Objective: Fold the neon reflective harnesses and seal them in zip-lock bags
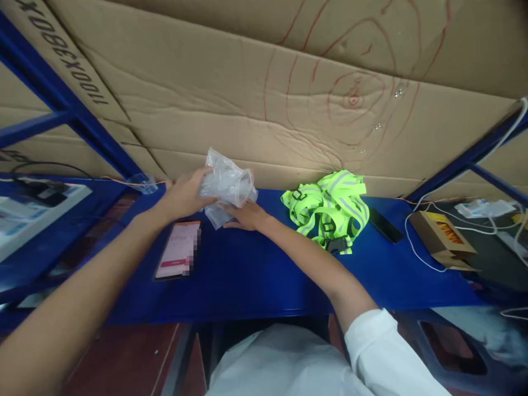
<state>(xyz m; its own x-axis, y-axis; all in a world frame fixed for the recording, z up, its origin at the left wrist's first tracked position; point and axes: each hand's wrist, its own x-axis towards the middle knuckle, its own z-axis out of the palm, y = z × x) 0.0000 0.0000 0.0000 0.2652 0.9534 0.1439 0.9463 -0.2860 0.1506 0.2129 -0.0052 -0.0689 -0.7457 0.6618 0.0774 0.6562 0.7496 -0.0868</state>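
Head view: outstretched left hand (185, 193) and right hand (248, 215) clasp a clear plastic bag (226, 181).

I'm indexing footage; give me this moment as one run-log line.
left hand: holding clear plastic bag; right hand: touching same bag; lit phone: on blue table; neon straps: heaped, same table

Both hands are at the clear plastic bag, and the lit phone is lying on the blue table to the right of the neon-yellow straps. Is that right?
Not quite: the head view shows the lit phone to the left of the neon-yellow straps. It does lie on the blue table, with the left hand and right hand at the clear plastic bag.
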